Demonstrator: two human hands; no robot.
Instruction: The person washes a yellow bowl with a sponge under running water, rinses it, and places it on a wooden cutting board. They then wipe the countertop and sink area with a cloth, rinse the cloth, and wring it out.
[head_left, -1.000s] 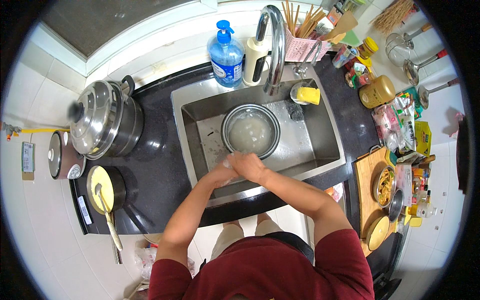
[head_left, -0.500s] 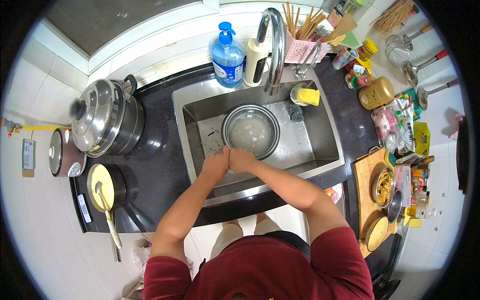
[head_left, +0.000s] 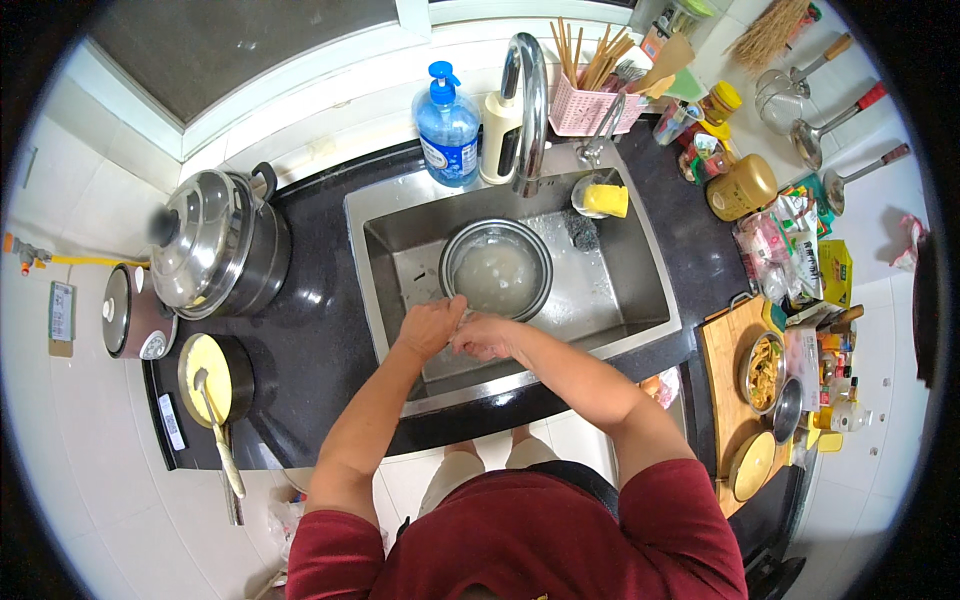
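Observation:
A round pot (head_left: 546, 268) with cloudy water in it stands in the steel sink (head_left: 610, 335). My left hand (head_left: 430, 326) and my right hand (head_left: 486, 336) meet at the pot's near rim, low over the sink's front side. The fingers of my left hand are closed. Those of my right hand curl in against it, with part of the palm turned up. A small pale bit shows between the two hands, too little of it to name. Whitish blobs sit in the water.
Over the sink rises a chrome faucet (head_left: 530, 110), beside a blue soap bottle (head_left: 446, 135). A yellow sponge (head_left: 606, 200) and a dark scouring pad (head_left: 582, 232) lie at the sink's far right. Left stand a lidded steamer (head_left: 215, 245) and a saucepan (head_left: 240, 385); right, a cutting board (head_left: 722, 365).
My right hand has turned over, its palm now partly showing, and has shifted slightly lower. The left hand stays closed by the pot's rim. My view has tilted a little.

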